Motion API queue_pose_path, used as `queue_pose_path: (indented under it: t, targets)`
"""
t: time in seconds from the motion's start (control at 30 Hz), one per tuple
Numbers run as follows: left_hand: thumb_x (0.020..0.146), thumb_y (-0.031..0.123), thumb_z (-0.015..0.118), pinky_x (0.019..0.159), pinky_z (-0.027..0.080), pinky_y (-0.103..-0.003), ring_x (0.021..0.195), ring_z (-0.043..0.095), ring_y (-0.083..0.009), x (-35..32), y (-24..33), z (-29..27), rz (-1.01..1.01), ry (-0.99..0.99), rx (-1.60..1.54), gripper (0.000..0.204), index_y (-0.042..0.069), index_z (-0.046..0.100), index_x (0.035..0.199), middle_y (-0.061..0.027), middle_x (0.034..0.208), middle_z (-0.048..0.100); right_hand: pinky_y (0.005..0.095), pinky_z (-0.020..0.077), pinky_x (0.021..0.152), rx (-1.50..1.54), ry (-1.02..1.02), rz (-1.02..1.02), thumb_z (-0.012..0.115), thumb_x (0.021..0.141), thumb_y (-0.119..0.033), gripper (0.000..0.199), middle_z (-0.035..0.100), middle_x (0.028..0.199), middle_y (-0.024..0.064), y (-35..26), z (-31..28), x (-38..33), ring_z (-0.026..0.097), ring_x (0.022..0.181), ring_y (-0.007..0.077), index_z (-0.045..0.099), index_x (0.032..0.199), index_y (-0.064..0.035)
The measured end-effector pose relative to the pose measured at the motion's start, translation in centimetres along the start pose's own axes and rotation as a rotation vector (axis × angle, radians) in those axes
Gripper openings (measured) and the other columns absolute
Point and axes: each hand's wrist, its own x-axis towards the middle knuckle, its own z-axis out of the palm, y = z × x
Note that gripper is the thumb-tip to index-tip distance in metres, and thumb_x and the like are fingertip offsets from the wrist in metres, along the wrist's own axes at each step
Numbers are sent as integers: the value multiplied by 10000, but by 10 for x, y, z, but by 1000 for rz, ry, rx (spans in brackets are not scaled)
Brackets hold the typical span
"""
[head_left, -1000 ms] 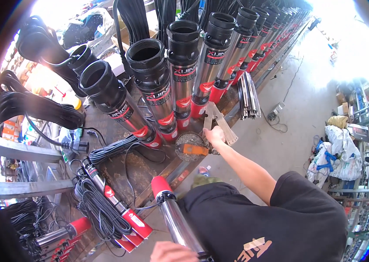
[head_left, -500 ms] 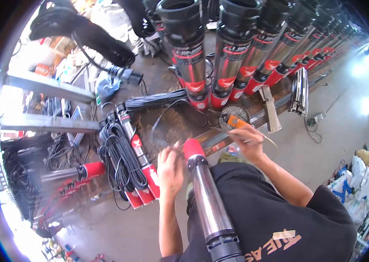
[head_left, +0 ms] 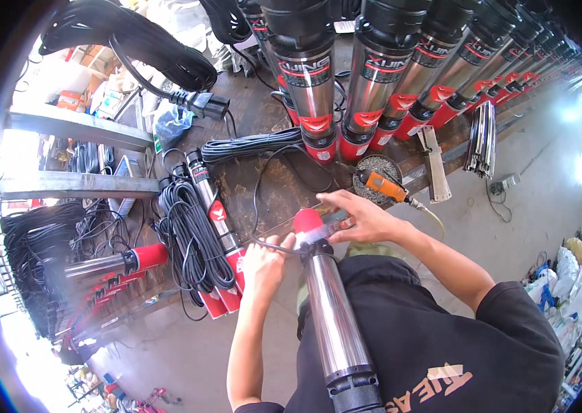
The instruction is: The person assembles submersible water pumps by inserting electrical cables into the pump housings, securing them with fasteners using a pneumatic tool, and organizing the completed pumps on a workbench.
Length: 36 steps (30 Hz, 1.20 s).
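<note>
Shiny steel cyl. (head_left: 336, 310) w/ rounded red cap (head_left: 307, 220) lies agst black-shirted torso (head_left: 442, 330). L hand (head_left: 263, 265), fingers curled, at thin black cable (head_left: 256, 206), hold unclear; R hand (head_left: 368, 217) part-spread nr cap, can't tell if gripping. Orange tool (head_left: 384, 186) beyond.

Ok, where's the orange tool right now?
In the head view, right of centre, the orange tool lies on the dish, just beyond the right hand and left of the pale bracket.
</note>
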Motion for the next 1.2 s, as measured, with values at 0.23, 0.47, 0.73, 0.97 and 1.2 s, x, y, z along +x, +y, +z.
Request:
queue_pose_path:
  t: [0.23,0.47,0.73,0.97,1.2]
  targets:
    - [839,-17,580,1020,449,-450,1181,608,-346,-18,28,-11,-47,92,-543,461,72,643,1287,-137,1323,639,420,456,869,-241,-293,-119,637,972,-273,337,610,938,94,-8,-10,-16,579,932,285,686,1297,-202]
    - [770,-80,555,1091,422,-467,1253,551,-416,-29,39,-18,-79,46,-655,539,-5,595,1302,-195,1355,610,424,452,873,-199,-380,-28,601,988,-217,448,567,933,118,-13,-9,-25,553,926,289,578,1436,-231]
    - [746,97,745,1170,316,-531,1304,531,-387,-31,67,-11,-164,284,-471,614,-16,556,1319,-189,1321,612,482,443,1043,-547,-405,-195,765,767,-149,748,575,1285,176,-38,0,-32,555,1176,374,479,1455,-73]
    - [761,3,681,1076,468,-436,1195,624,-373,-40,67,13,-226,416,-659,544,-42,578,1293,-217,1246,655,359,521,689,-921,-624,-837,630,788,-160,167,655,689,30,-42,3,32,654,729,208,683,861,-20]
    - [822,51,688,1040,502,-413,1292,573,-359,-55,75,36,-372,504,-786,593,-10,530,1390,-220,1376,589,359,539,843,-745,-857,-1030,783,703,-375,514,710,1037,82,-51,16,114,683,1014,229,664,1103,-75]
